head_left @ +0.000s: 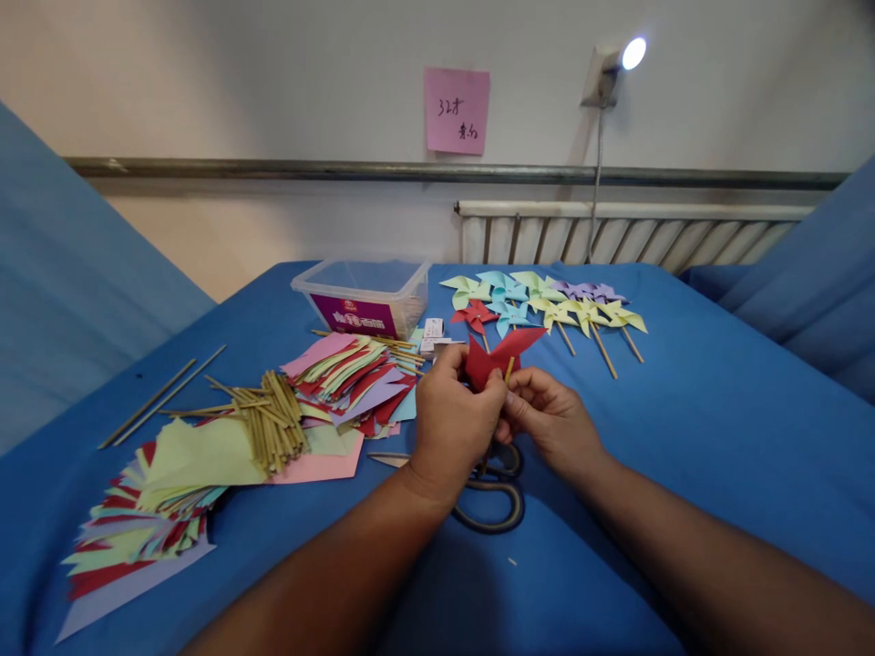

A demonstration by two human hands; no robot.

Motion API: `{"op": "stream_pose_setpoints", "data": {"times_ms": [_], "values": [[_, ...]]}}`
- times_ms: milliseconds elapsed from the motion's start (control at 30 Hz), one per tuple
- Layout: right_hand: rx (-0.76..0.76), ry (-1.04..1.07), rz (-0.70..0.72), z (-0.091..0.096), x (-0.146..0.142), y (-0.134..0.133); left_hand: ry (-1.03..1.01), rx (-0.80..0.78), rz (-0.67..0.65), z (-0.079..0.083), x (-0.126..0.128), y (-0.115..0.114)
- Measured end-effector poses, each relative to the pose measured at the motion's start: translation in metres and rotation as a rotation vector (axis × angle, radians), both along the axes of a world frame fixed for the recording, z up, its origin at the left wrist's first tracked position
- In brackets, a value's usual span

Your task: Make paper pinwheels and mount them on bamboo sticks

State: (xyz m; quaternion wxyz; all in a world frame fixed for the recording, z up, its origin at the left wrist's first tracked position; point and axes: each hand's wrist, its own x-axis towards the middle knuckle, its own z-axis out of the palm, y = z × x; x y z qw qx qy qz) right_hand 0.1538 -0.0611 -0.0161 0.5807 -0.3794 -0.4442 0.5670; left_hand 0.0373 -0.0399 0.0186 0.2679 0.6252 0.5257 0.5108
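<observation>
Above the blue tabletop (684, 474), we hold a red paper pinwheel (504, 352) — left hand (455, 421) pinching its folds, right hand (555, 421) its stick (509, 368) — where a light, steady grip should prevent creases.

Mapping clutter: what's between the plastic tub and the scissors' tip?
In the head view: some sticks beside the tub, then the fanned coloured paper, then a strip of blue cloth.

Pink note (457, 110): "32" (rest unclear); tub label (354, 317): "面筋".
</observation>
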Motion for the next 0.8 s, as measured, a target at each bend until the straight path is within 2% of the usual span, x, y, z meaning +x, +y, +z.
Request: {"op": "stream_pose_setpoints", "data": {"times_ms": [333,533,800], "values": [[0.024,-0.088,-0.062,0.0027,0.0014,-0.0011,0.009,0.029,0.017,0.0,0.0006,-0.0026],[0.036,-0.109,-0.082,0.0006,0.0006,-0.0012,-0.121,-0.044,-0.044,-0.0009,-0.0004,0.0022],[-0.005,-0.105,-0.041,0.0006,0.0028,-0.0006,-0.234,-0.12,-0.062,-0.0035,0.0011,0.0054]]}}
